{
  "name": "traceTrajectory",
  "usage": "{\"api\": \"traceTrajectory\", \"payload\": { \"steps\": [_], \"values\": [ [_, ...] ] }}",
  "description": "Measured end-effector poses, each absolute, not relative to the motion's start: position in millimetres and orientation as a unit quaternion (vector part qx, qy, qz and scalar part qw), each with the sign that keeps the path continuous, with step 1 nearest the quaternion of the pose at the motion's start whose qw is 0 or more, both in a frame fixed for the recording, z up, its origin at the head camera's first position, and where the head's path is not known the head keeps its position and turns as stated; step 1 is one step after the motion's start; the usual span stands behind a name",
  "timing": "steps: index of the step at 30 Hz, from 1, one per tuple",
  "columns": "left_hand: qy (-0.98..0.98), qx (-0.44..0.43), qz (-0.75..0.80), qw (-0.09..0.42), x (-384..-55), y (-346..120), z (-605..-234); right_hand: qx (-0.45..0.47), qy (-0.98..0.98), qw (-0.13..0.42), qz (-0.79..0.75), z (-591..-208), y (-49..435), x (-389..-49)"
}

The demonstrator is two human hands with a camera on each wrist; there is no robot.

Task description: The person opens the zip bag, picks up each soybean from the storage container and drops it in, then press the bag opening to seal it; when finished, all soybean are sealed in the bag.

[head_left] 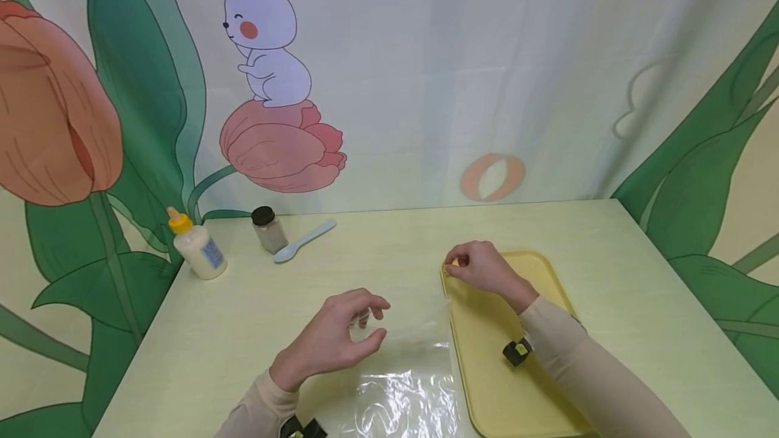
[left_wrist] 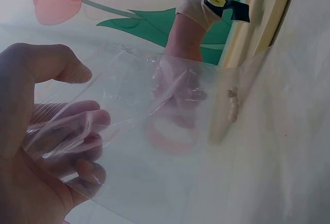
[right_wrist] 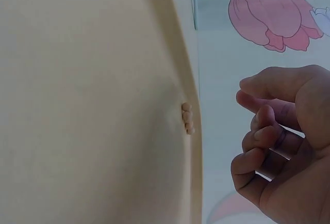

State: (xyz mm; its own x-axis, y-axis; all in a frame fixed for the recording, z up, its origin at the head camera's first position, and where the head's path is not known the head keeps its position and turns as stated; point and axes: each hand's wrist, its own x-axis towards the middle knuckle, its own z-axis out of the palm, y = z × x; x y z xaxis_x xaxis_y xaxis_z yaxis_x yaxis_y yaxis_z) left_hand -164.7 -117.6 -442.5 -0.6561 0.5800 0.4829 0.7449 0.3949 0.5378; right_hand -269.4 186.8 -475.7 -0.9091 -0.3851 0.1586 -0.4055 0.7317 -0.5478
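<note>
A clear plastic sheet or bag (head_left: 404, 404) lies across the front of the table, left of the yellow tray (head_left: 496, 384). My left hand (head_left: 331, 333) hovers over it with thumb and fingers spread apart; in the left wrist view the film passes over the fingers of that hand (left_wrist: 56, 131), not pinched by the thumb. Above the tray's far left corner is my right hand (head_left: 483, 268), fingers curled and thumb against the index finger, nothing visible between them. Several small pale beige round pieces (right_wrist: 187, 118) sit in a row along the tray's edge.
At the back left stand a glue bottle with a yellow cap (head_left: 197, 249) and a black-lidded jar (head_left: 270, 230). A pale blue spoon (head_left: 307, 240) lies beside the jar. Behind the table hangs a printed curtain (head_left: 414, 86).
</note>
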Motion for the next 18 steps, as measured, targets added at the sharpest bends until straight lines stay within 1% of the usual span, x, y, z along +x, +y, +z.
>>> {"api": "traceTrajectory", "payload": {
  "steps": [10, 18],
  "values": [
    [-0.832, -0.395, -0.376, 0.105, -164, -118, -443, 0.206, -0.939, 0.002, 0.274, -495, 190, -279],
    [-0.830, -0.399, -0.376, 0.107, -165, -117, -443, 0.204, -0.944, -0.013, 0.258, -501, 188, -282]
  ]
}}
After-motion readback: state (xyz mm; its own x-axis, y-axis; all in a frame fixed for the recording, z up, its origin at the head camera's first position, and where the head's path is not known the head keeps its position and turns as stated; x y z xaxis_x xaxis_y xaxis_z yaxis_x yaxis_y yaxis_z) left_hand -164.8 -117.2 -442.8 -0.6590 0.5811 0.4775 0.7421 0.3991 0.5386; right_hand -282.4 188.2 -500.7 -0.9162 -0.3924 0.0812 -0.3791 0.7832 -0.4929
